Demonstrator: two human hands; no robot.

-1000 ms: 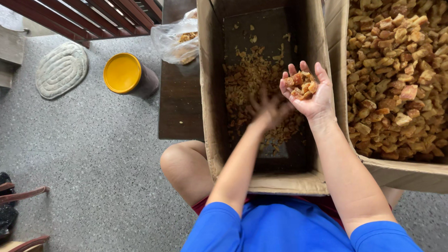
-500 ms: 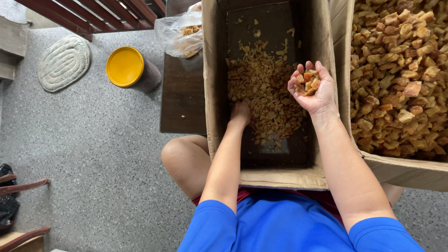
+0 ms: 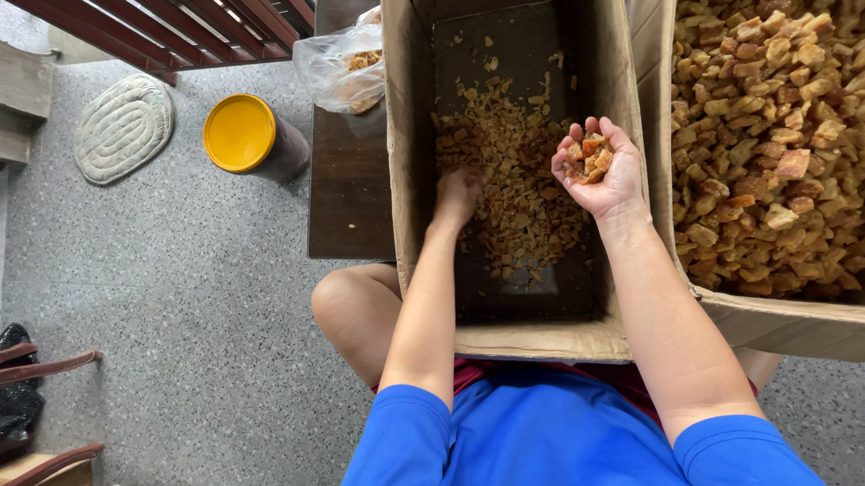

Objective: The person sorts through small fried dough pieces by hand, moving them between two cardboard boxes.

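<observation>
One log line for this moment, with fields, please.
left hand: in small chunks | right hand: cupping chunks | box: open

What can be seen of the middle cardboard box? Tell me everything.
The middle cardboard box is a tall, brown, open-topped carton with a dark floor. Small golden-brown chunks lie scattered over the floor, thickest in the middle. It rests partly on a dark wooden table and against the person's lap. The left hand reaches down into the chunks; the right hand hovers cupped above, holding a few pieces. A fuller box adjoins its right wall.
</observation>
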